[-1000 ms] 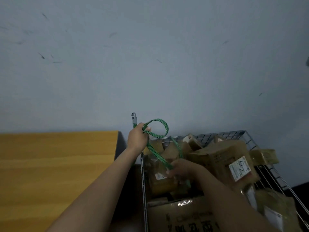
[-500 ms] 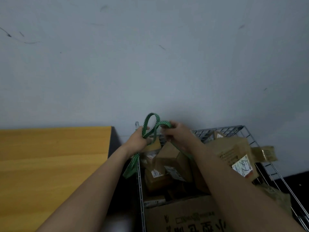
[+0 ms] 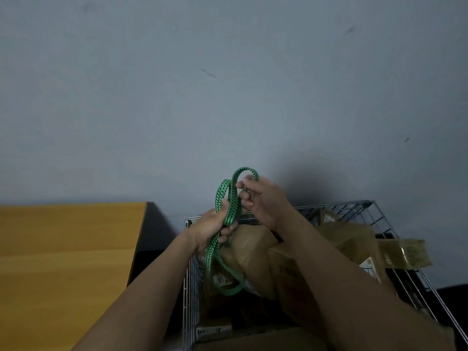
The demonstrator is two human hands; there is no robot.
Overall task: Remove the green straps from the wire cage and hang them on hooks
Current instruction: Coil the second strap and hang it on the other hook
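head view. green strap (image 3: 231, 209): flat woven band, bright green with rows of small dark marks, limp and folded into several loops. two loops stand above the hands; a longer loop hangs down below the left hand, over the parcels at the cage's left corner. a small metal piece shows by the right fingers, too small to tell more.
left hand (image 3: 210, 230): fingers curled round the gathered band, gripping it.
right hand (image 3: 263, 201): just beside and above the left, fingertips pinching the top loop.
hands close together, both raised over the near left corner of the wire cage (image 3: 342, 205), thin grey metal grid, holding taped brown cardboard boxes (image 3: 255, 247).
yellow wood-grain desk (image 3: 65, 249) to the left; plain grey wall (image 3: 228, 97) behind.
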